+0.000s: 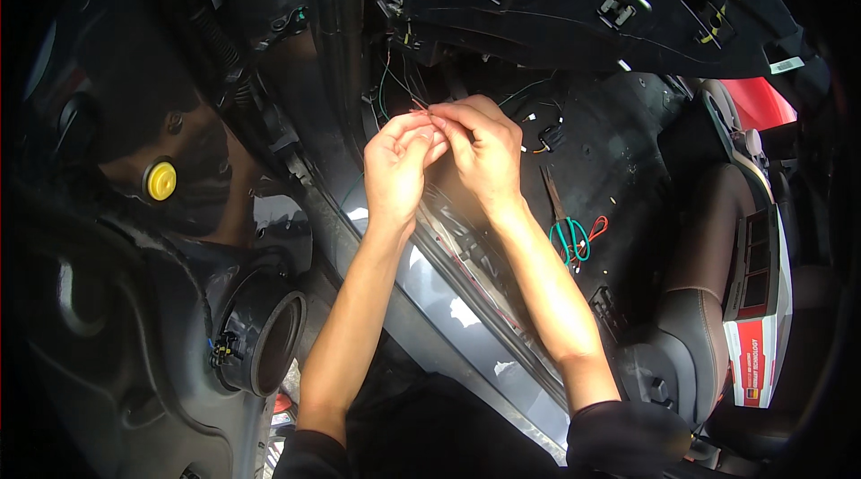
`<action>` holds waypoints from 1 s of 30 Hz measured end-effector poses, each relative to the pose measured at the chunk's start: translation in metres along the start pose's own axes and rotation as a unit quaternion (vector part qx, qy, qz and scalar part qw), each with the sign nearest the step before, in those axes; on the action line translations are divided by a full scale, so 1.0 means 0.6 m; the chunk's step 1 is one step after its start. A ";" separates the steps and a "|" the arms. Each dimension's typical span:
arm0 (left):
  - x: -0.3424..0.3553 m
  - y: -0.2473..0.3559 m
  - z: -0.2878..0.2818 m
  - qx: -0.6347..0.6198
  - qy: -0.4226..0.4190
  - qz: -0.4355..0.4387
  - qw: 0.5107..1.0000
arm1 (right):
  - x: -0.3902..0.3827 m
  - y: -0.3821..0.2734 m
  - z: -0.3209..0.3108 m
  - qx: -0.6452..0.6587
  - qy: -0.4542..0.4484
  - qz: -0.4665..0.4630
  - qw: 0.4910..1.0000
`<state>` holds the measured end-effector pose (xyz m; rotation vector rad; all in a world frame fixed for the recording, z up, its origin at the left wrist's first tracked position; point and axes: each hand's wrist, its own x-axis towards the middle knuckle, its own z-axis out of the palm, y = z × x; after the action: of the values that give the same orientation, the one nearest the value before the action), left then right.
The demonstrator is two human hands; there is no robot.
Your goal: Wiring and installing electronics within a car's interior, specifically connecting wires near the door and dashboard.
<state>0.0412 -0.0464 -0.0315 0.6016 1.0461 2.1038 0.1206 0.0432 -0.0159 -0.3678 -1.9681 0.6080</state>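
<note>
Both of my hands meet over the car's door sill, fingertips pinched together around thin wires (418,105) that come down from under the dashboard. My left hand (400,156) has its fingers curled with the thumb pressed in. Close against it, my right hand (480,143) pinches the same spot between thumb and forefinger. The wire ends between the fingertips are mostly hidden. A green wire (384,89) hangs just beyond my left hand. Scissors with green handles (571,239) lie on the dark car floor to the right, beside a small red wire loop (598,228).
On the left is the open door with a round speaker (278,344) and a yellow plug (161,180). The dashboard underside (547,21) spans the far side. Small connectors (551,134) lie on the floor. At right, a red and white box (758,326) rests on the seat (708,255).
</note>
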 end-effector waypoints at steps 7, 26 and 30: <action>-0.014 0.008 -0.008 -0.095 -0.006 -0.030 0.995 | -0.006 -0.012 -0.005 -0.028 -0.026 -0.078 0.996; -0.018 -0.022 -0.016 -0.047 0.010 0.041 0.998 | -0.005 -0.029 -0.008 -0.078 -0.060 -0.070 0.993; -0.022 -0.024 -0.015 -0.044 0.010 0.050 0.998 | -0.004 -0.034 -0.010 -0.123 -0.064 -0.077 0.987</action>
<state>0.0494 -0.0548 -0.0493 0.6020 0.9452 2.2350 0.1273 0.0267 -0.0038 -0.3309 -2.1793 0.2957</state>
